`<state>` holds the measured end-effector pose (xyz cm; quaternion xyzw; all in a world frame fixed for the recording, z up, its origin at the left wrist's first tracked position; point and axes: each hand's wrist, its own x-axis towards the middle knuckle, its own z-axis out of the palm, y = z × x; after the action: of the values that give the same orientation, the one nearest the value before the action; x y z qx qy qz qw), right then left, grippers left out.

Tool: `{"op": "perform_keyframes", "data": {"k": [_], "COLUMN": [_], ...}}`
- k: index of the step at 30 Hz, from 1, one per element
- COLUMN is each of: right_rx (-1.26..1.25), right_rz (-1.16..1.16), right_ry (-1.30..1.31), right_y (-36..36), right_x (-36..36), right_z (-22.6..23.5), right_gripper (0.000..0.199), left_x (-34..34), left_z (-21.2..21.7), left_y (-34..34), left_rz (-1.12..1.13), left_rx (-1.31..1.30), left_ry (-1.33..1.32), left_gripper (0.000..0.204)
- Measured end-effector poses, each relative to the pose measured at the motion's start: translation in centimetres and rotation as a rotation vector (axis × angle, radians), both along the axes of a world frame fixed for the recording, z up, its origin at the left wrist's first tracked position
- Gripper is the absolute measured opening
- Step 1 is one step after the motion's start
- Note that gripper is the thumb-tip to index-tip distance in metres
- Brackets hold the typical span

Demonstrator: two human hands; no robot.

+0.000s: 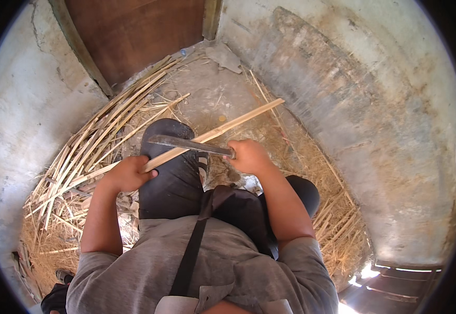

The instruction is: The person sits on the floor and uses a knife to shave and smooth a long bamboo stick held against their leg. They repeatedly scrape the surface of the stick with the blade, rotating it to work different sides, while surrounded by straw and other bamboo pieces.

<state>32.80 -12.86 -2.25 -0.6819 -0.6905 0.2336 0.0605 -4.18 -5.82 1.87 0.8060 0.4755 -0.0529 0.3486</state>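
Note:
A long pale split bamboo strip (238, 121) slants across my left knee, its far end up and to the right. My left hand (129, 174) is closed around the strip on the near side of the knee. In my right hand (250, 156) is the handle of a machete (173, 141) with a dark, worn blade. The blade points left and crosses over the strip just above the knee, touching it or very close to it. My right fingers are wrapped round the handle, partly hidden from view.
A heap of long bamboo strips (100, 133) lies along the left wall. Shavings and short pieces (338, 222) cover the floor at the right. Plastered walls (374, 120) stand close on both sides, with a brown door panel (139, 39) at the far left.

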Motion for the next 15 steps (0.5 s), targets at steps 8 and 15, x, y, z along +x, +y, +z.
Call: {"op": "perform_keyframes", "data": {"k": [8,15], "right_rx": [0.012,0.125], "right_rz": [-0.565,-0.035], "right_ry": [0.21,0.106], "right_y": [0.9,-0.3], "right_x": [9.2,0.9], "right_z": [-6.1,-2.6], "right_gripper": [0.065,0.054], "left_x": [0.9,0.7], "left_z": [0.8,0.5], "left_y": [-0.7,-0.4], "left_rz": [-0.005,0.007], "left_rx": [0.089,0.034], "left_ry": [0.042,0.005], "left_gripper": [0.039,0.038]}}
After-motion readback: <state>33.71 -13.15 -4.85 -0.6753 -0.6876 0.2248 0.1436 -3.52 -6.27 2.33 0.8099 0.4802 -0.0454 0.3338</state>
